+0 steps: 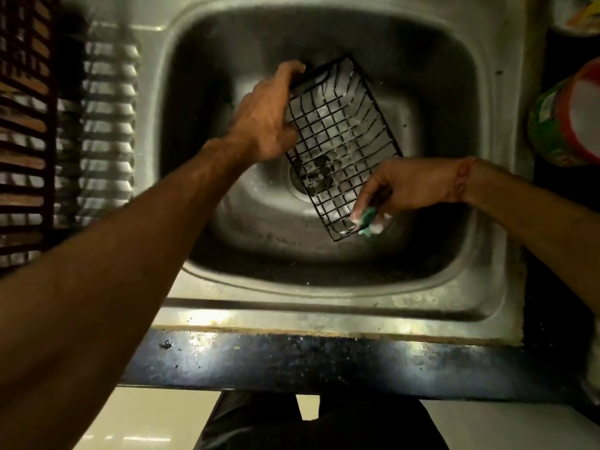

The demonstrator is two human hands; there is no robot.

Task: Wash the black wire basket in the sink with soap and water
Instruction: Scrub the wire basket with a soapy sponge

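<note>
A black wire basket (337,138) hangs tilted over the steel sink (328,280), above the drain. My left hand (269,115) grips its far left corner and rim. My right hand (399,186) pinches a green scrub pad (368,220) with white soap foam on it. The pad touches the basket's near right corner. Foam also clings to some of the basket's wires.
A ribbed drainboard (107,125) lies left of the bowl, with a dark slatted rack (22,125) at the far left. A green and red container (565,118) stands on the counter at the right. The counter's dark front edge (324,358) runs below the sink.
</note>
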